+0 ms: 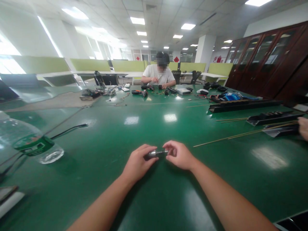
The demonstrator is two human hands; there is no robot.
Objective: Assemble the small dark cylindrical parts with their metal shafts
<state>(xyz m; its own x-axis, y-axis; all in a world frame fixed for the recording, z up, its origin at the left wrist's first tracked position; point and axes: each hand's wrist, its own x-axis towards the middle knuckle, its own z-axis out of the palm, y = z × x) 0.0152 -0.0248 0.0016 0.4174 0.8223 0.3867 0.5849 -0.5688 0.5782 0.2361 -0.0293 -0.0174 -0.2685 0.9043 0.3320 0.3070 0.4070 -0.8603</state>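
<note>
My left hand (139, 160) wraps its fingers and thumb round a short metal cylinder (152, 154), silver at the left with a narrower, darker part toward the right. It is held sideways just above the green tabletop (166, 199). At the cylinder's right end my right hand (177, 154) curls its fingers, thumb and fingertips around the thin tip. The fingers hide part of both ends, and the exact kind of the metal piece is too small to make out.
A water bottle (33, 141) leans at the left beside a black cable (69, 130). Black metal channels (243, 106) and thin brass-coloured rods (216, 141) lie at the right, near another person's hand (303, 128). Across the table, a person (158, 75) sits behind power drills (140, 93).
</note>
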